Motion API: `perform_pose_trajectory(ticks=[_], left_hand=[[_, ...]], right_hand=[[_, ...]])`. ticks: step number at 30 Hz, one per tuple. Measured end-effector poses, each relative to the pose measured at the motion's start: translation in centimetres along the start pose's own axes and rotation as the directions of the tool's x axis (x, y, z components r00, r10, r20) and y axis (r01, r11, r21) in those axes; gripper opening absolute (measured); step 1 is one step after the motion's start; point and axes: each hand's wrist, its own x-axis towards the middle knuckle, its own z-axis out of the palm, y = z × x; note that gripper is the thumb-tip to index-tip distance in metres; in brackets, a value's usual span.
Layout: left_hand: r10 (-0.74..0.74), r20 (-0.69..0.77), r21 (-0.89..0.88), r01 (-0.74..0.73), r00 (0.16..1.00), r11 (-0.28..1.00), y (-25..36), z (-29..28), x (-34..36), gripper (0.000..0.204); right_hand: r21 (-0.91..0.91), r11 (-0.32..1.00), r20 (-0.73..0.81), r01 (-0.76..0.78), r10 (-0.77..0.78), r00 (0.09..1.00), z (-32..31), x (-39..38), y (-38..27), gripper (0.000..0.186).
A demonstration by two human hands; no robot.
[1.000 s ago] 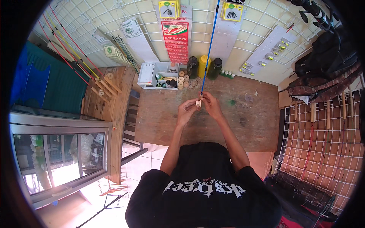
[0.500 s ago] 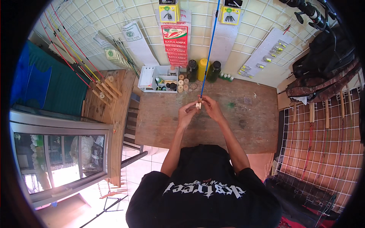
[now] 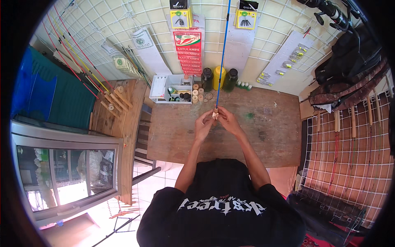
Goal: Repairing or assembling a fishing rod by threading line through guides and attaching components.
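A thin blue fishing rod [image 3: 223, 53] stands up from between my two hands over the table, its far end running past the top of the view. My right hand [image 3: 228, 122] is closed round the brown lower end of the rod. On the other side, my left hand [image 3: 202, 124] has its fingers bent in against a small pale piece [image 3: 215, 115] at the rod's butt. That piece looks like wood or cork; the fingers partly cover it. Exactly how the fingertips grip is too small to make out.
The wooden table [image 3: 177, 140] bears a white compartment box [image 3: 158, 88], cork rings [image 3: 195, 93], dark bottles [image 3: 207, 79] and a yellow bottle [image 3: 219, 76]. A wire grid [image 3: 267, 39] rises behind it. Several rods [image 3: 80, 68] lean at the left beside a glass-doored cabinet [image 3: 66, 177].
The rod's upper part has shifted left and stands a little more upright. Both hands have lowered slightly and stay together at its butt.
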Motion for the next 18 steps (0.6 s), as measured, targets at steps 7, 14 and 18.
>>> perform_pose_trajectory(ticks=[7, 14, 18], left_hand=[[-0.013, 0.043, 0.029, 0.011, 0.999, 1.000, -0.2, -0.1, 0.1, 0.037], [0.070, 0.101, 0.030, -0.073, 0.992, 0.997, -0.6, -0.9, 0.1, 0.044], [0.158, 0.053, 0.233, -0.166, 0.986, 0.958, 1.4, 0.8, -0.7, 0.046]], right_hand=[[0.105, 0.991, 0.066, -0.087, 0.081, 0.995, -0.4, -0.3, -1.1, 0.053], [0.075, 0.989, 0.096, -0.130, 0.123, 0.988, -0.2, -0.2, -1.6, 0.051], [0.156, 0.978, 0.076, -0.138, 0.127, 0.989, -0.2, -0.4, -0.8, 0.051]])
